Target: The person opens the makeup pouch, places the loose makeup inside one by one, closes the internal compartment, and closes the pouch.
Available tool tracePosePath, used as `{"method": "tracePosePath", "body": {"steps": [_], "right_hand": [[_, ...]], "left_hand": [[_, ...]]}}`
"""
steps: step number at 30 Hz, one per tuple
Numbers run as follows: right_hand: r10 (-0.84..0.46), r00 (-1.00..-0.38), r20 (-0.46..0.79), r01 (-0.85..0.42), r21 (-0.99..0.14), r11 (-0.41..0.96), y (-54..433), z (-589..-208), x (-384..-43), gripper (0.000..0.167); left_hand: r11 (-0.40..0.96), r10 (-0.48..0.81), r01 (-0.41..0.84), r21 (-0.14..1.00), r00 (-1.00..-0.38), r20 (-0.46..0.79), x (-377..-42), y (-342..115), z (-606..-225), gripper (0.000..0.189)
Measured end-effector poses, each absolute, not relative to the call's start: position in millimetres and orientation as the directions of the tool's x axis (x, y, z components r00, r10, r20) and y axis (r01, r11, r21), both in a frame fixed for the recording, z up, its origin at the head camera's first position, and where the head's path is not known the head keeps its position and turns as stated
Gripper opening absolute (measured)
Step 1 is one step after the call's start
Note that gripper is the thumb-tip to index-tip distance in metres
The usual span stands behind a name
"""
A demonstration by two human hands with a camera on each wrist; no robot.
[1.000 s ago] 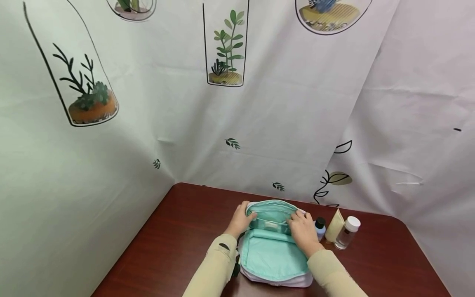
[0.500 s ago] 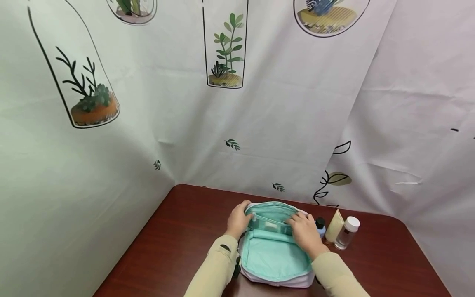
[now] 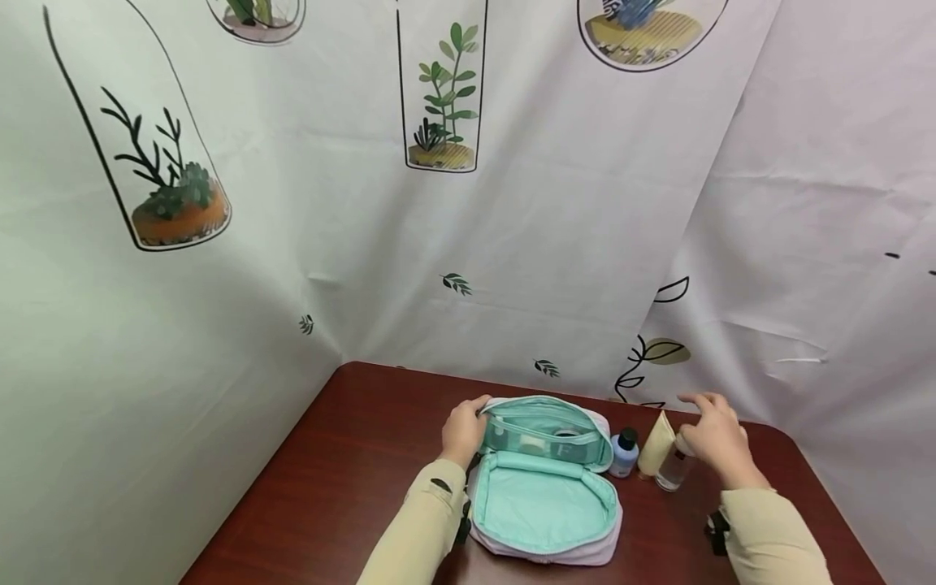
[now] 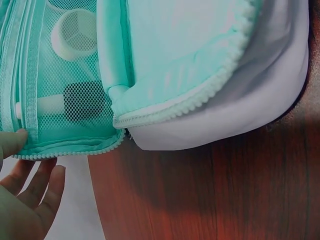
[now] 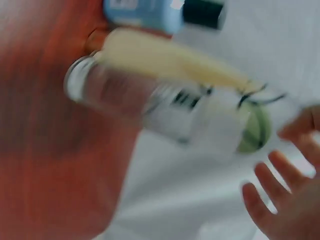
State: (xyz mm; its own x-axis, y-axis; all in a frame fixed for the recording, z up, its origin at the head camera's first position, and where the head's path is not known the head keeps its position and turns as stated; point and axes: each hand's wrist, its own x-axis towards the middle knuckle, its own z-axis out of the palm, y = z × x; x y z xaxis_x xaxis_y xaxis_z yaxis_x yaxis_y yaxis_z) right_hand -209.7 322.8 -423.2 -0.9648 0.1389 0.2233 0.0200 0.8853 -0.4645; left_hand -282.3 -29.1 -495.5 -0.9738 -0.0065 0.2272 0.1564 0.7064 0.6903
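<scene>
Head view: zip bag (image 3: 556,556), pale lilac outside with turquoise lining, lies open on the reddish-brown table (image 3: 380,439), its lid (image 3: 537,419) raised at the back. Left hand (image 3: 464,435) pinches the lid's left edge; left wrist view puts the thumb (image 4: 12,142) on the inner face, other fingers outside. Behind the lid's mesh pocket (image 4: 50,80): round white item (image 4: 75,34) and white tube with dark cap (image 4: 50,105). Right hand (image 3: 712,435) spread, fingers slightly bent, at the clear bottle (image 3: 670,473), partly covering its white cap (image 3: 683,445) in head view; right wrist view, blurred, shows fingertips apart from the bottle. Bottle stands just right of the cream tube (image 3: 656,447); blue bottle (image 3: 624,459), black-capped, stands between that tube and the bag. Printed plants on the backdrop cloth (image 3: 351,195).
</scene>
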Motion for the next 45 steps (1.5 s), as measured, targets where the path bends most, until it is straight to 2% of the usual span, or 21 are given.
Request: {"method": "tracePosePath", "body": {"steps": [4, 10, 16, 21, 25, 30, 34, 39, 45], "right_hand": [[0.05, -0.993, 0.104, -0.009, -0.506, 0.863, 339.2, -442.3, -207.7, 0.062], [0.022, -0.993, 0.118, -0.046, -0.544, 0.838, 345.4, -462.0, -203.4, 0.06], [0.074, -0.997, 0.03, 0.049, -0.507, 0.86, 348.6, -451.5, -198.0, 0.063], [0.075, -0.997, 0.028, 0.054, -0.464, 0.884, 352.8, -435.2, -195.8, 0.064], [0.06, -0.998, 0.005, 0.051, -0.437, 0.898, 354.2, -418.9, -194.5, 0.052], [-0.016, -0.999, 0.034, -0.029, -0.451, 0.892, 345.6, -402.5, -190.7, 0.034], [-0.081, -0.994, 0.075, -0.106, -0.467, 0.878, 331.0, -389.5, -189.8, 0.032], [-0.168, -0.983, 0.071, -0.18, -0.51, 0.841, 307.6, -378.1, -196.0, 0.036], [-0.218, -0.976, 0.02, -0.191, -0.565, 0.803, 275.4, -381.7, -204.2, 0.025]], "left_hand": [[0.709, -0.016, 0.139, 0.692, -0.977, 0.212, -282.9, -29.5, -494.0, 0.033], [0.721, -0.01, 0.113, 0.684, -0.985, 0.173, -283.9, -27.2, -493.1, 0.037], [0.755, 0.005, 0.105, 0.647, -0.988, 0.154, -285.6, -27.5, -492.1, 0.041], [0.767, 0.018, 0.099, 0.635, -0.991, 0.133, -285.1, -27.8, -488.5, 0.043], [0.768, 0.023, 0.097, 0.633, -0.992, 0.124, -284.0, -28.1, -487.2, 0.045], [0.776, 0.04, 0.094, 0.624, -0.994, 0.1, -284.1, -28.1, -487.5, 0.049], [0.769, 0.035, 0.079, 0.634, -0.996, 0.082, -284.1, -27.3, -486.1, 0.052], [0.759, 0.021, 0.057, 0.648, -0.998, 0.063, -283.9, -27.9, -485.4, 0.044], [0.765, 0.047, 0.077, 0.639, -0.997, 0.064, -280.3, -28.2, -482.8, 0.043]]}}
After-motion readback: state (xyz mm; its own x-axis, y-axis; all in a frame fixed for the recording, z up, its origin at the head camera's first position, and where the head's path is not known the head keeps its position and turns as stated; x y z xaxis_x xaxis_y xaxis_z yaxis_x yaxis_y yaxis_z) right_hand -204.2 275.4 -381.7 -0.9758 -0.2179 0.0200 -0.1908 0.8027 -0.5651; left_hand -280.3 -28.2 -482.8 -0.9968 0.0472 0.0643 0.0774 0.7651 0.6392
